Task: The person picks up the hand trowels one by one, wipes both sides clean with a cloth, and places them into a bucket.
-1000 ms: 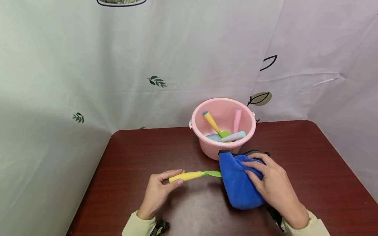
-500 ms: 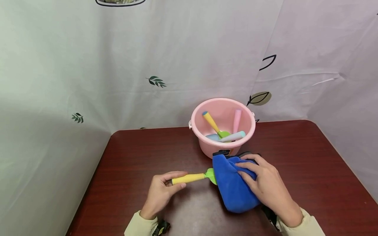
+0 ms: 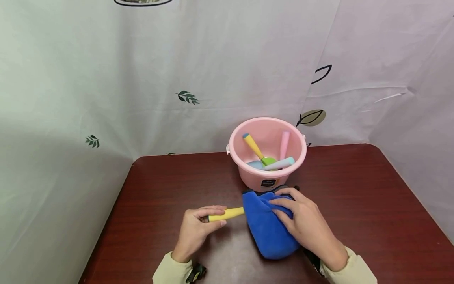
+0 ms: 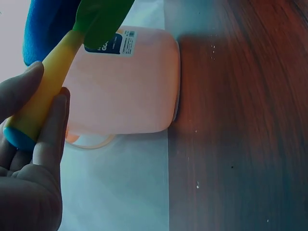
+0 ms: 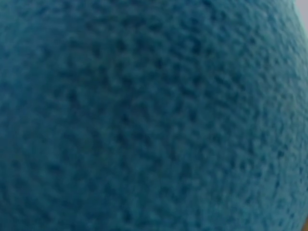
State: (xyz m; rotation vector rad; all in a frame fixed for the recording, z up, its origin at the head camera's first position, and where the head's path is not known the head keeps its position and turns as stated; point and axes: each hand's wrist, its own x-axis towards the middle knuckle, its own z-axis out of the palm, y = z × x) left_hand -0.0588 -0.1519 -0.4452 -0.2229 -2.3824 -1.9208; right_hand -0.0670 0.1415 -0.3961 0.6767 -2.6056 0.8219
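Note:
My left hand (image 3: pixel 193 230) pinches a toy shovel by its yellow handle (image 3: pixel 229 214), between thumb and fingers. Its green spade-shaped head (image 4: pixel 106 21) shows in the left wrist view but is hidden by the blue cloth (image 3: pixel 266 232) in the head view. That plush cloth, dark along its edge, is bunched under the fingers of my right hand (image 3: pixel 306 219), which grip its folds around the shovel's head end. Blue fabric (image 5: pixel 154 115) fills nearly all of the right wrist view, so the right fingers do not show there.
Just behind the cloth stands a pink bucket (image 3: pixel 257 179) with similar tools inside: a yellow-handled green one (image 3: pixel 253 146), a grey-blue one (image 3: pixel 280 164) and a pink handle (image 3: pixel 284 144). Pale fabric (image 3: pixel 227 59) hangs around the dark red table (image 3: pixel 170 177).
My right hand has moved left with the cloth, covering the shovel's green head in the head view. The shovel has turned in my left hand, which has shifted slightly right.

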